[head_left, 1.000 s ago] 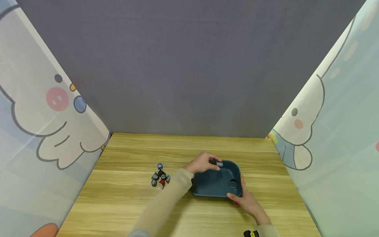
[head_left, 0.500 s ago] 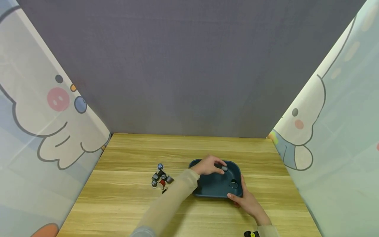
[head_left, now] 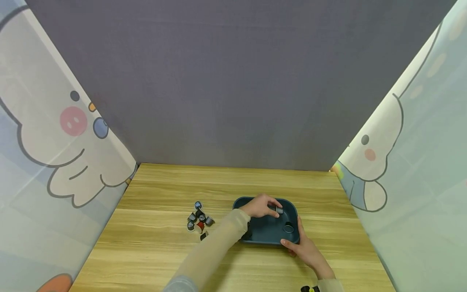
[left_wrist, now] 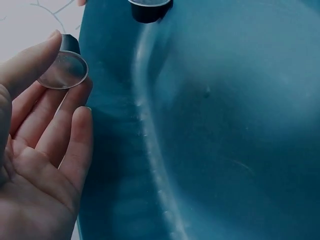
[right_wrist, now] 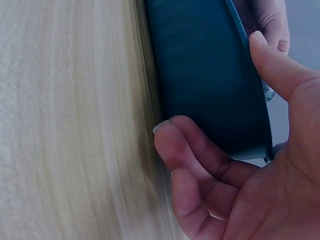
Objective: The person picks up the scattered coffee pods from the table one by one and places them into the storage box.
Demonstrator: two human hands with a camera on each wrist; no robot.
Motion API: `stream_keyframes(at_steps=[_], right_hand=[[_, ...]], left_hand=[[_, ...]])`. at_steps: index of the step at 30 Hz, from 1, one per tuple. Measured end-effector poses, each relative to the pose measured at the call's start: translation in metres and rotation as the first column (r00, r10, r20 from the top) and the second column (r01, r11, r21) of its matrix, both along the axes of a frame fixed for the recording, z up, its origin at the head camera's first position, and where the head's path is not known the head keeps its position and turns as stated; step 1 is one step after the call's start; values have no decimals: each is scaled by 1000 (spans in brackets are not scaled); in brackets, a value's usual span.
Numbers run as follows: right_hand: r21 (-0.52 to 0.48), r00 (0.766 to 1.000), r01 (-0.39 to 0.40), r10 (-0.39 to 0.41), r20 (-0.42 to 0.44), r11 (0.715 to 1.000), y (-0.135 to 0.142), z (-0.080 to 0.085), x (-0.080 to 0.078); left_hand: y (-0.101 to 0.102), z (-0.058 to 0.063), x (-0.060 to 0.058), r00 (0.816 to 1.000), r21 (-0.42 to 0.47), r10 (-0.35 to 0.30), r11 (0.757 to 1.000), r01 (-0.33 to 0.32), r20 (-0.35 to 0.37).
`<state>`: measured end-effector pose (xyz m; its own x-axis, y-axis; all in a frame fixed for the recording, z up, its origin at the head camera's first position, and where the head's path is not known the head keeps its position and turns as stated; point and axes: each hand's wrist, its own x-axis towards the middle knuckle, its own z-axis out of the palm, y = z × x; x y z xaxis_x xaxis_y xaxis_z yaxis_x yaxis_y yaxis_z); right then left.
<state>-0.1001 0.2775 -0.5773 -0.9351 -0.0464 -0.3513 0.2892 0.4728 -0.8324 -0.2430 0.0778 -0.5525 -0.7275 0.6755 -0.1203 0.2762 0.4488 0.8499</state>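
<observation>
Pods point(head_left: 192, 217) are lying in a loose cluster on the counter point(head_left: 153, 243), left of its middle; a blue one point(head_left: 198, 205) is sitting nearest the far edge, and a red one point(head_left: 200, 226) is resting among darker ones. A cream sleeve point(head_left: 215, 245) is passing beside the cluster. The left hand point(head_left: 260, 205) is reaching over the dark blue tray point(head_left: 266, 229), thumb and fingers pinching a silver-rimmed pod point(left_wrist: 65, 70) toward the far right corner; whether it is touching the tray, I cannot tell. Another pod point(head_left: 288, 227) is lying inside near the right end. The right hand point(head_left: 306, 247) is gripping the tray's near right corner, thumb on the rim, other fingers curling outside.
</observation>
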Motion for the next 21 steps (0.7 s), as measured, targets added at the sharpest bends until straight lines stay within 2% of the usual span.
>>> stream_keyframes(at_steps=[10, 15, 21], right_hand=[[-1, 1000, 16, -16, 2, 1000, -1, 1, 1], [-17, 1000, 12, -12, 6, 1000, 0, 1, 1], [-16, 1000, -2, 2, 9, 1000, 0, 1, 1]], left_hand=[[6, -10, -2, 1000, -30, -14, 999, 15, 24], [9, -19, -5, 998, -21, -39, 999, 40, 53], [13, -31, -7, 996, -35, -35, 999, 38, 80]])
